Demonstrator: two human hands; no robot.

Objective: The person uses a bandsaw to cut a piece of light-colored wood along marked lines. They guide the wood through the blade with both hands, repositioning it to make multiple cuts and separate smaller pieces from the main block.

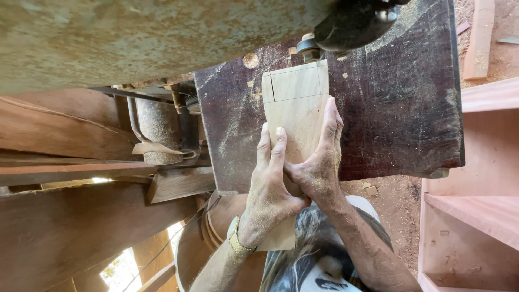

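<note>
- Head view: a pale wooden board (294, 116) lies flat on the dark, sawdust-strewn saw table (400, 108), its far end right up against the black blade guide (354, 24) at the top of the frame.
- The board is light tan, smooth and dusted with fine sawdust; thin pencil lines near its far end mark off a narrow strip along the left edge and a band across the width.
- Its near end runs off the table's front edge and shows again below the wrists, over the person's lap.
- The left hand (268, 197) presses down on the board's left side, fingers stretched forward and flat on the wood, a gold-coloured wristwatch (236, 238) on the wrist.
- The right hand (320, 162) grips the board's right edge, fingers laid along that side and the thumb crossing in against the left hand.
- Both hands are coated in sawdust and touch each other at the thumbs.
- A pink-toned wooden cabinet frame (476, 216) stands to the right; rough planks (65, 135) sit to the left under the machine's worn green housing (135, 38).
</note>
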